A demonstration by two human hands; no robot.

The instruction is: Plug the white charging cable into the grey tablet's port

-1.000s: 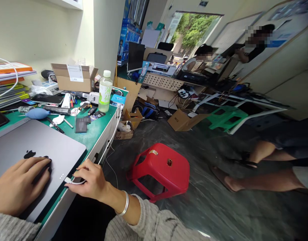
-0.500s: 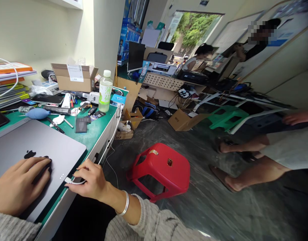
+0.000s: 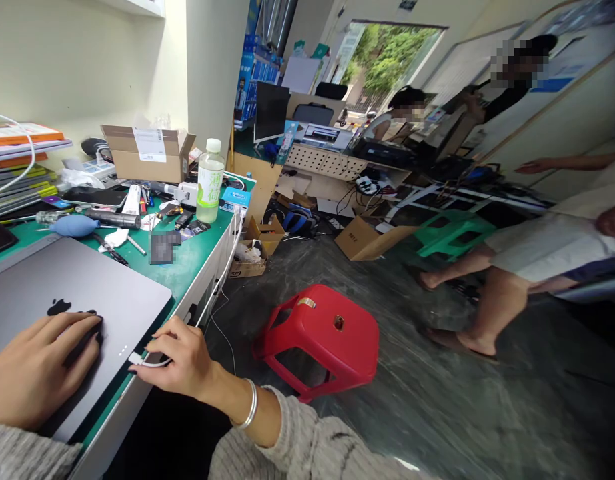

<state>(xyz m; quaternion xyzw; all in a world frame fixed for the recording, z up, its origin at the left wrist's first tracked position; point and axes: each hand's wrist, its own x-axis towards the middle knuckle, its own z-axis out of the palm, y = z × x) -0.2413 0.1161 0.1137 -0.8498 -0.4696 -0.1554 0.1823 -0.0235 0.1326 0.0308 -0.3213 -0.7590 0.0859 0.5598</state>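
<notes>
A closed grey laptop [image 3: 87, 293] lies on the green workbench [image 3: 192, 257] at the lower left. My left hand [image 3: 35, 370] rests flat on its lid, fingers stretched out. My right hand [image 3: 180, 357] is at the laptop's right edge, fingers pinched on the white plug of a white cable [image 3: 220, 280] held against the laptop's side. The cable runs away along the bench edge and hangs down toward the floor.
Behind the laptop lie a blue air blower [image 3: 75, 225], tools, a phone, a green drink bottle [image 3: 210, 183] and a cardboard box [image 3: 147, 153]. A red plastic stool [image 3: 322, 337] stands right of the bench. A person [image 3: 517, 260] walks across the floor at right; others stand by far desks.
My hands have stayed where they were. The person at the right has stepped further to the left across the floor.
</notes>
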